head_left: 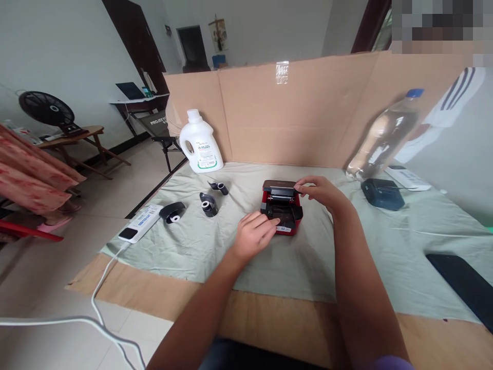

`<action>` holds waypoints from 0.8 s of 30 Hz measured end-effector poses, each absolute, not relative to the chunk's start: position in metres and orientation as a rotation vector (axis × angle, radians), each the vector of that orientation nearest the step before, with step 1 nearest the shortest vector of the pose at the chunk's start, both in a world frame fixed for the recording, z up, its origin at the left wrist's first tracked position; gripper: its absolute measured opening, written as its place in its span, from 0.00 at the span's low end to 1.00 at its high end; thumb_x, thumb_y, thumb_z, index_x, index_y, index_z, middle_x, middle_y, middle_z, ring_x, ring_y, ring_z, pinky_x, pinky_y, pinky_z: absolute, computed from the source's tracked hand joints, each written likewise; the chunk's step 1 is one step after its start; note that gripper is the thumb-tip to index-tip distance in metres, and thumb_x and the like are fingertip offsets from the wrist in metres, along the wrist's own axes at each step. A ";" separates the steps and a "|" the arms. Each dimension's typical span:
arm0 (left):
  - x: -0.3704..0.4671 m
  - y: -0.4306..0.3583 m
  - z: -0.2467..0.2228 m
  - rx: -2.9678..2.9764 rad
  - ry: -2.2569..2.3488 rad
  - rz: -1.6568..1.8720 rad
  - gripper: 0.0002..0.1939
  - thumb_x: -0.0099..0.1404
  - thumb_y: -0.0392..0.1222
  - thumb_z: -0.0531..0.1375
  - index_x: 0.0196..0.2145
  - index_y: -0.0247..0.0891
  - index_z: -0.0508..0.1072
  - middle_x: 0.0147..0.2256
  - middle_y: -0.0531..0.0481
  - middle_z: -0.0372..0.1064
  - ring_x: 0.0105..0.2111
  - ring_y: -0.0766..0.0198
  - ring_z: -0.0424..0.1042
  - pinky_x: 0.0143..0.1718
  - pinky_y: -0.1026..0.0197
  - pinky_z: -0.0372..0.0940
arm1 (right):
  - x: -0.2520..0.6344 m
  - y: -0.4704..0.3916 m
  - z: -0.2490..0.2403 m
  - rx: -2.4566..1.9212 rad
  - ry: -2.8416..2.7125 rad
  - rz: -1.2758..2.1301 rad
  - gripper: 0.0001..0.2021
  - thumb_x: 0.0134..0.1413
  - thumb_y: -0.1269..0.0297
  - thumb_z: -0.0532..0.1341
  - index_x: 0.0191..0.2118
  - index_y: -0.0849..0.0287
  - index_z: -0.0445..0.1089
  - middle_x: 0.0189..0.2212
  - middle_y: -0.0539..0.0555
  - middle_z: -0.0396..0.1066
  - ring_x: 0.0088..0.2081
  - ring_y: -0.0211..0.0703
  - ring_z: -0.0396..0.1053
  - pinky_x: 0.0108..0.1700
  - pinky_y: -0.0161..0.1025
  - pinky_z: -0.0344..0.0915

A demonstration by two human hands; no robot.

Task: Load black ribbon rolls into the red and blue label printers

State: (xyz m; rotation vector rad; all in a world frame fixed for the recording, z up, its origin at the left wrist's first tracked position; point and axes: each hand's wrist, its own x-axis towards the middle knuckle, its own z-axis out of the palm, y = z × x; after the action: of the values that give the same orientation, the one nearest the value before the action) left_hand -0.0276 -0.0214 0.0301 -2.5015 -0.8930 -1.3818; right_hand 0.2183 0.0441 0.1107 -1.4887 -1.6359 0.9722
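Observation:
A small red-and-black label printer (283,226) stands on the green cloth with its lid (280,186) raised. Inside it, a shiny roller and a dark compartment show. My left hand (256,234) is at the printer's front left corner, fingers curled and a fingertip on its inner edge. The fingers of my right hand (320,191) pinch the right end of the lid. To the left lie several black rolls: one with a loose curled strip (173,211), another standing on end (209,206), and a smaller one (221,188) farther back.
A white power strip (140,223) with a cable lies at the left edge. Behind stand a white detergent jug (202,141), a cardboard screen (285,115) and a large plastic bottle (385,133). On the right are a dark box (382,194) and a black phone (464,282). A person's sleeve (460,95) shows beyond.

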 end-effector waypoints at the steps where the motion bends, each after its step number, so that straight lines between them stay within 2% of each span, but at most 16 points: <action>1: -0.028 -0.021 0.030 -2.504 -0.881 -1.364 0.10 0.70 0.38 0.57 0.42 0.40 0.79 0.28 0.50 0.73 0.30 0.64 0.69 0.33 0.60 0.63 | 0.219 0.044 0.111 -1.495 -1.660 0.980 0.14 0.49 0.53 0.65 0.37 0.57 0.76 0.38 0.54 0.75 0.33 0.38 0.67 0.31 0.34 0.61; 4: -0.030 -0.020 0.030 -2.516 -0.839 -1.324 0.09 0.69 0.37 0.58 0.43 0.41 0.78 0.28 0.51 0.73 0.30 0.64 0.69 0.32 0.60 0.62 | 0.221 0.044 0.110 -1.518 -1.707 1.000 0.17 0.50 0.53 0.65 0.46 0.52 0.76 0.50 0.54 0.72 0.37 0.41 0.69 0.34 0.35 0.65; 6: -0.031 -0.019 0.031 -2.518 -0.817 -1.321 0.09 0.69 0.37 0.58 0.42 0.40 0.78 0.27 0.51 0.72 0.30 0.64 0.68 0.32 0.60 0.63 | 0.223 0.043 0.109 -1.551 -1.702 1.040 0.21 0.51 0.53 0.65 0.52 0.51 0.73 0.54 0.56 0.70 0.41 0.43 0.70 0.36 0.37 0.67; 12: -0.033 -0.017 0.030 -2.536 -0.819 -1.313 0.10 0.68 0.36 0.57 0.40 0.41 0.79 0.28 0.50 0.73 0.30 0.64 0.70 0.34 0.60 0.66 | 0.225 0.039 0.103 -1.659 -1.721 1.211 0.35 0.52 0.57 0.65 0.66 0.48 0.58 0.64 0.61 0.60 0.47 0.48 0.73 0.39 0.39 0.71; 15: -0.033 -0.017 0.032 -2.556 -0.849 -1.382 0.11 0.68 0.36 0.56 0.42 0.41 0.78 0.31 0.49 0.74 0.33 0.63 0.72 0.37 0.59 0.68 | 0.225 0.039 0.100 -1.637 -1.759 1.295 0.42 0.53 0.57 0.65 0.71 0.45 0.47 0.64 0.61 0.61 0.48 0.48 0.73 0.40 0.38 0.72; 18: -0.032 -0.015 0.033 -2.563 -1.041 -1.511 0.15 0.69 0.37 0.56 0.51 0.41 0.74 0.45 0.44 0.75 0.45 0.58 0.73 0.47 0.55 0.69 | 0.225 0.038 0.100 -1.655 -1.709 1.336 0.49 0.53 0.57 0.65 0.73 0.45 0.35 0.63 0.61 0.63 0.49 0.49 0.74 0.40 0.38 0.73; 20: -0.033 -0.012 0.030 -2.591 -1.241 -1.547 0.20 0.70 0.39 0.55 0.59 0.41 0.68 0.52 0.43 0.72 0.50 0.57 0.71 0.51 0.53 0.68 | 0.225 0.037 0.100 -1.665 -1.641 1.372 0.51 0.52 0.57 0.67 0.74 0.48 0.34 0.62 0.61 0.65 0.48 0.49 0.74 0.40 0.40 0.74; 24: -0.032 -0.006 0.020 -2.670 -1.507 -1.615 0.22 0.71 0.39 0.54 0.62 0.41 0.63 0.53 0.44 0.72 0.39 0.62 0.73 0.45 0.57 0.70 | 0.223 0.034 0.100 -1.684 -1.523 1.409 0.52 0.49 0.56 0.69 0.73 0.52 0.39 0.62 0.62 0.65 0.50 0.50 0.73 0.42 0.42 0.76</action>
State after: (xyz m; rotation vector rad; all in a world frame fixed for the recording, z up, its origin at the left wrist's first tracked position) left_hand -0.0324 -0.0057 0.0205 -2.6703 -1.5071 -1.6147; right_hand 0.2234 0.0345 0.1000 -1.6841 -1.5230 1.4085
